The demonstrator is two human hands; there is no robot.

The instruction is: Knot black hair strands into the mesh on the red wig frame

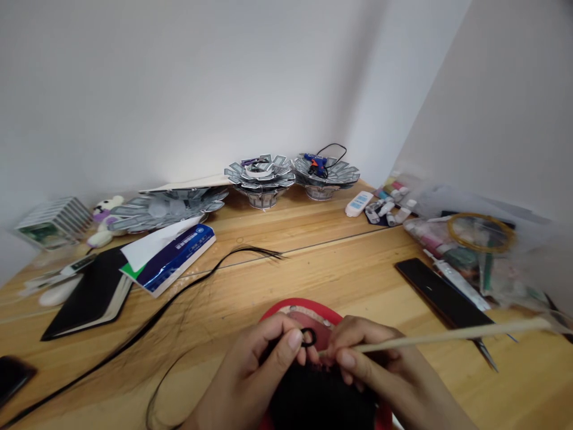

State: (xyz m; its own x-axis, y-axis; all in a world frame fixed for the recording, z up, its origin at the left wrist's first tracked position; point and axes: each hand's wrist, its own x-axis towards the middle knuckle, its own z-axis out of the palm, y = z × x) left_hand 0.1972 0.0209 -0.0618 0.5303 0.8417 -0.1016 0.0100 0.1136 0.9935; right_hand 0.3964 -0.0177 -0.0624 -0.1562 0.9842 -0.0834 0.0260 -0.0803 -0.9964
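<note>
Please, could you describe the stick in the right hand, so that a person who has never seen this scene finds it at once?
Find the wooden table, then the curved red rim low in the view. At its right side, the right hand holds the stick near one end. It is long, slim and pale, unlike the wide black strip beyond it.

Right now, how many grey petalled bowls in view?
3: left bowl, behind the blue packet; middle bowl; right bowl, with the blue glue gun in it. Any nested underneath would be hidden.
</note>
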